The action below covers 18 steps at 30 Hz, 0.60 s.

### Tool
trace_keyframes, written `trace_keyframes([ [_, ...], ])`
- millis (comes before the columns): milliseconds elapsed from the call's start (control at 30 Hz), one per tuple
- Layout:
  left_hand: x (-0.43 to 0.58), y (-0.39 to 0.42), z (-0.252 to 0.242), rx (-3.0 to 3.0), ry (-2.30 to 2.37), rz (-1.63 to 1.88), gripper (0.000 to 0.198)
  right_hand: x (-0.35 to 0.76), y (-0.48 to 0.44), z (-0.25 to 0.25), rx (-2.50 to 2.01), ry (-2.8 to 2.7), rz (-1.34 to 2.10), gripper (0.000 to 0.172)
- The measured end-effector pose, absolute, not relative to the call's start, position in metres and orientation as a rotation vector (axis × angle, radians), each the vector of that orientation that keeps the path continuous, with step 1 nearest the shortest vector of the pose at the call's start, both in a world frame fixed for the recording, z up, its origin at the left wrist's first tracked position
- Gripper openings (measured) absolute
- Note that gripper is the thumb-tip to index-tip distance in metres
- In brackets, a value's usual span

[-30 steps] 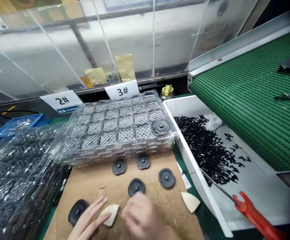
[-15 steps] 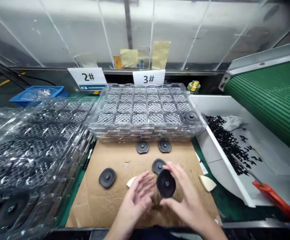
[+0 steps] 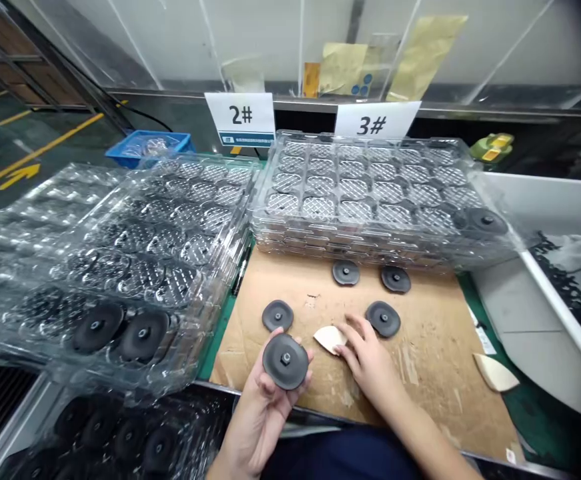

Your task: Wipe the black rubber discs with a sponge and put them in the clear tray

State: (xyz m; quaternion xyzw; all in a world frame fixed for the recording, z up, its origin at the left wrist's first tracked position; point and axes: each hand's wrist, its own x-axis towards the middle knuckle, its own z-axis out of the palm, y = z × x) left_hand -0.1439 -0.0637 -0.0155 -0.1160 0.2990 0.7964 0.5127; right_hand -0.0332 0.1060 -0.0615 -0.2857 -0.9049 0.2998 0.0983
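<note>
One hand, the left (image 3: 270,408), is palm up, fingers curled around a dark-grey, rounded-square plastic disc (image 3: 285,361). The right hand (image 3: 367,357), half-curled, touches the right end of a cream, wedge-shaped pad (image 3: 327,339) above the brown cardboard sheet (image 3: 435,320); whether it grips is hard to tell.

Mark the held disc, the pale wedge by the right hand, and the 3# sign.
Held disc (image 3: 285,361), head view: central stud.
Pale wedge (image 3: 327,338), head view: upper face.
3# sign (image 3: 377,121), head view: printed front.
</note>
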Motion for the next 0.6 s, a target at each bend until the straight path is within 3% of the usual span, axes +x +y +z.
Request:
trace_keyframes([
  [200,-0.153,-0.063,-0.017,-0.231,0.732,1.949,0.052,-0.035,0.094,-0.058,-0.552,-2.733,1.011,0.026],
  [400,-0.152,-0.051,-0.007,-0.197,0.834,1.896,0.055,-0.054,0.095,0.01,-0.509,-2.584,1.141,0.031],
  [600,-0.139,-0.034,0.009,-0.168,0.902,1.838,0.056,-0.058,0.071,0.062,-0.105,-2.472,1.101,0.031],
])
